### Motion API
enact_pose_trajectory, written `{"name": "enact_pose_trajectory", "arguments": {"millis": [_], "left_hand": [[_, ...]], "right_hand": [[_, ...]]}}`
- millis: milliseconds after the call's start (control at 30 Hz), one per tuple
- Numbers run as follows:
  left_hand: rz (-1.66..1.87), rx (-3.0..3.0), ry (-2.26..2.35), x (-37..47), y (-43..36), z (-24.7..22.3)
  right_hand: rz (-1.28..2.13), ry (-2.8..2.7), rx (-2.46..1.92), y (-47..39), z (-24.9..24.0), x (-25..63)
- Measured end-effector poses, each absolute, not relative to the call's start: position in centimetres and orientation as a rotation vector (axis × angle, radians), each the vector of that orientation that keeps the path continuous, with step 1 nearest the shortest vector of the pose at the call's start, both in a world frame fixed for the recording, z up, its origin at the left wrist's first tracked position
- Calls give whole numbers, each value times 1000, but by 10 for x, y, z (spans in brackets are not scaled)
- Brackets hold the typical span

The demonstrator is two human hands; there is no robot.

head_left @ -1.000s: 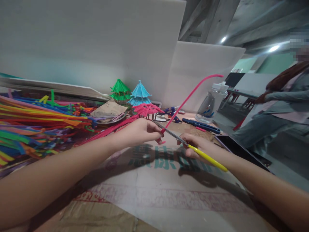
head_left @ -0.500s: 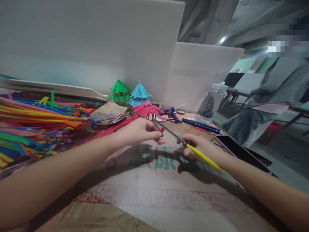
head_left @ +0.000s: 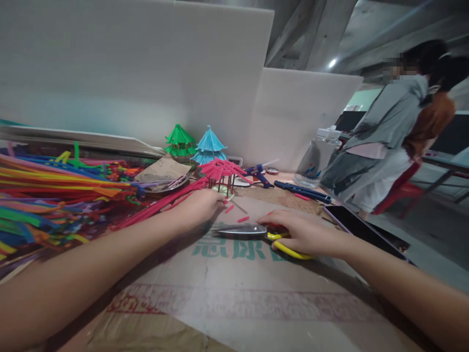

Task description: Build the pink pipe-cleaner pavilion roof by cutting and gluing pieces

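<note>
Holding scissors (head_left: 256, 230) (green Chinese characters (head_left: 243, 250) nearby)

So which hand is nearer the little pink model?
Left hand, just in front of the pink model; the right hand is farther off, to its right.

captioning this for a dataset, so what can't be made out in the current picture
Head view:
Tips of the scissors: blurred
Inside of the left hand: hidden by its back
Green lettering: partly covered by scissors and right hand
Coloured pipe cleaners: ends cut off by the left edge
</note>
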State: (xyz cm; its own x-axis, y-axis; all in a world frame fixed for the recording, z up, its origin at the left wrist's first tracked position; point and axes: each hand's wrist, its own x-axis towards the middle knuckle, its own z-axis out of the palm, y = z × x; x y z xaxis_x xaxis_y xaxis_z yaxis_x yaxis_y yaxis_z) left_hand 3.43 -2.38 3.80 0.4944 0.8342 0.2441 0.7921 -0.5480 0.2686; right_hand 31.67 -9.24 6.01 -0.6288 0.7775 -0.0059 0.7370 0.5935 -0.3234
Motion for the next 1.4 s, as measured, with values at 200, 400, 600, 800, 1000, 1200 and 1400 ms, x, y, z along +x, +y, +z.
{"name": "enact_pose_trajectory", "arguments": {"millis": [200,400,600,800,1000,1200,1400], "left_hand": [[662,2711,1444,42,-28,28],[801,2722,1273,47,-26,15],[796,2685,1344,46,-21,13],[802,2695,1302,47,-22,15],[791,2727,1304,47,-23,16],[784,2686,1294,47,-21,15],[746,2733,1317,46,-25,19]], "right_hand": [[496,-2677,-1179,-96,65,312],[831,-1809,-1402,-44,74,292],[1183,-1721,-1484,11,92,262],[1551,-1713,-1405,16,86,245],[1651,-1572,-1263,12,78,236],[1672,-1463,-1179,10,76,230],[1586,-1458,-1205,8,66,219]]}}
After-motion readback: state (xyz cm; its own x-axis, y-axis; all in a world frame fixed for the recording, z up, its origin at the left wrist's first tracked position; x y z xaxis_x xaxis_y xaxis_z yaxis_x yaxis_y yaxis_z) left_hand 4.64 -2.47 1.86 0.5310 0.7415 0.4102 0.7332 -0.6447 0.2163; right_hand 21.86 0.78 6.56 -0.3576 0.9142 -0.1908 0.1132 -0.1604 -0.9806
